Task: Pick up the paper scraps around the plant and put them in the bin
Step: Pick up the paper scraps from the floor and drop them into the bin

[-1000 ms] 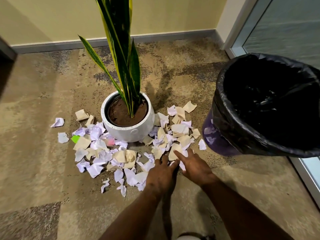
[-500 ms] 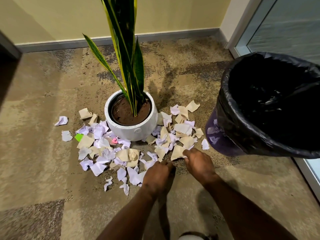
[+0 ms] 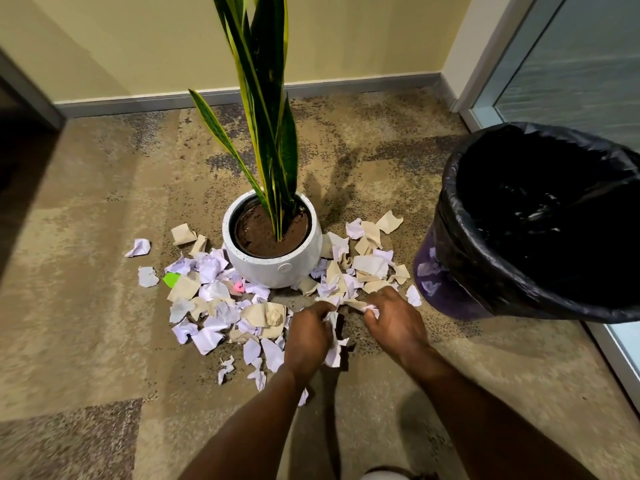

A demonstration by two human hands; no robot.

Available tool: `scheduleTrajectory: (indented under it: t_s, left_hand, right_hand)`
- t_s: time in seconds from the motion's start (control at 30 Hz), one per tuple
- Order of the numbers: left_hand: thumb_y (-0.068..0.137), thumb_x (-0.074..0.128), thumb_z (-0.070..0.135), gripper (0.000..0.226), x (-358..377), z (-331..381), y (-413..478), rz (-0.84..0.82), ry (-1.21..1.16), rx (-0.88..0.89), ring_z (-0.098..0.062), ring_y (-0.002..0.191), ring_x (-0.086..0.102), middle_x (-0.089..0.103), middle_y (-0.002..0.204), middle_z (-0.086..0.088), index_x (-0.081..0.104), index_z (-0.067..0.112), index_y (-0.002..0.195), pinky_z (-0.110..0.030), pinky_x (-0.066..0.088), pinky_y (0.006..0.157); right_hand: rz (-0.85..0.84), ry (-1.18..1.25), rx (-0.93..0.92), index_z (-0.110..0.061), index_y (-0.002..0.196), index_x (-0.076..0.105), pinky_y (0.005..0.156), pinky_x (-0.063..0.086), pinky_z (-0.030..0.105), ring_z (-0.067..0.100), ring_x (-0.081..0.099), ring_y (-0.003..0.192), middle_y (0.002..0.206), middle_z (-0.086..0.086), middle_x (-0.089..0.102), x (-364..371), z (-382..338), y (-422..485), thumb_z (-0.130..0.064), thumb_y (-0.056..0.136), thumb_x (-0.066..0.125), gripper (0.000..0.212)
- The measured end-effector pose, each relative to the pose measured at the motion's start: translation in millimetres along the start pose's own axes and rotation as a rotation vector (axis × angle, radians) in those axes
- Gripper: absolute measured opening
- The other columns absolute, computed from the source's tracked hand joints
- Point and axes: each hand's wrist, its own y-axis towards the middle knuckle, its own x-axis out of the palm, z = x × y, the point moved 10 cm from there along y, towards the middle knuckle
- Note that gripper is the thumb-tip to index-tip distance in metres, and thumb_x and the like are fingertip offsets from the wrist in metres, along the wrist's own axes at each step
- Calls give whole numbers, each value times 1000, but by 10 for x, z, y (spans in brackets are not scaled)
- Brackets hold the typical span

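White and tan paper scraps (image 3: pixel 211 336) lie on the carpet (image 3: pixel 86 237) around a white pot (image 3: pixel 273 271) of soil holding a tall plant (image 3: pixel 266 116). My left hand (image 3: pixel 308 336) grips some scraps; my right hand (image 3: pixel 394 318) pinches another. The bin (image 3: pixel 446 292) on the right has a black bag, its inside too dark to read.
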Motion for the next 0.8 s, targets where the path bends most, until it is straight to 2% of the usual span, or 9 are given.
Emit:
scheduleTrajectory:
  t_s: [0.1, 0.2, 0.3, 0.4, 0.47, 0.57, 0.63, 0.73, 0.8]
  left_hand:
    - [90, 52, -3, 35, -127, 168, 33, 42, -74, 5, -11, 71, 69, 72, 98, 2, 68, 18, 114, -34, 59, 68]
    - [90, 56, -4, 28, -261, 432, 86, 78, -176, 24, -2, 60, 66, 70, 85, 4, 67, 13, 109, -18, 53, 51]
    - [89, 57, -6, 27, -481, 805, 101, 131, -244, 66, -9, 55, 63, 70, 89, -6, 65, 12, 107, -17, 50, 48]
    - [87, 58, -7, 25, -744, 1236, 126, 179, -286, 120, -10, 49, 62, 68, 77, -6, 65, 11, 104, -17, 48, 44]
    - [86, 62, -3, 24, -926, 1547, 154, 212, -281, 151, -15, 54, 66, 69, 77, -2, 66, 13, 105, -22, 51, 46]
    - [86, 66, 3, 22, -1134, 2017, 169, 256, -255, 228, -12, 63, 69, 71, 82, 4, 65, 20, 100, -27, 57, 55]
    - [86, 68, 3, 26, -1197, 2343, 156, 263, -270, 274, -14, 63, 69, 66, 83, 11, 60, 25, 96, -31, 58, 53]
    - [85, 71, 9, 24, -1212, 2768, 167, 283, -235, 297, -19, 75, 70, 63, 89, 9, 59, 22, 102, -41, 61, 63]
    - [85, 73, 11, 27, -1164, 3047, 157, 281, -231, 322, -15, 80, 68, 63, 93, 7, 58, 20, 105, -40, 61, 69]
  right_hand:
    - [35, 71, 33, -24, 113, 64, 69, 41, 23, 16, 61, 93, 120, 1, 57, -248, -49, 48, -37, 90, 50, 30]
    - [82, 139, 42, -23, 108, 66, 71, 47, 29, 23, 62, 92, 115, 6, 60, -542, -136, 112, -33, 88, 53, 26]
    - [87, 173, 77, -20, 115, 66, 78, 48, 30, 25, 61, 100, 122, 7, 57, -848, -213, 174, -29, 89, 54, 30]
    - [106, 266, 72, -17, 116, 67, 86, 48, 30, 25, 59, 104, 122, 8, 59, -1272, -334, 239, -27, 88, 58, 32]
    - [159, 324, 58, -16, 108, 70, 84, 47, 30, 27, 59, 101, 114, 10, 63, -1655, -435, 287, -26, 84, 59, 28]
    - [226, 394, 55, -16, 93, 70, 70, 41, 26, 24, 59, 89, 99, 9, 65, -2195, -544, 353, -26, 80, 60, 19]
    - [290, 436, 68, -15, 88, 70, 63, 37, 22, 20, 58, 82, 96, 8, 66, -2549, -522, 346, -21, 79, 63, 13]
    - [384, 501, 72, -14, 81, 70, 64, 38, 22, 19, 61, 79, 88, 6, 67, -3017, -417, 255, -19, 78, 64, 8]
    - [424, 514, 80, -19, 74, 65, 64, 37, 23, 19, 60, 77, 81, 3, 64, -3288, -295, 183, -19, 77, 64, 3]
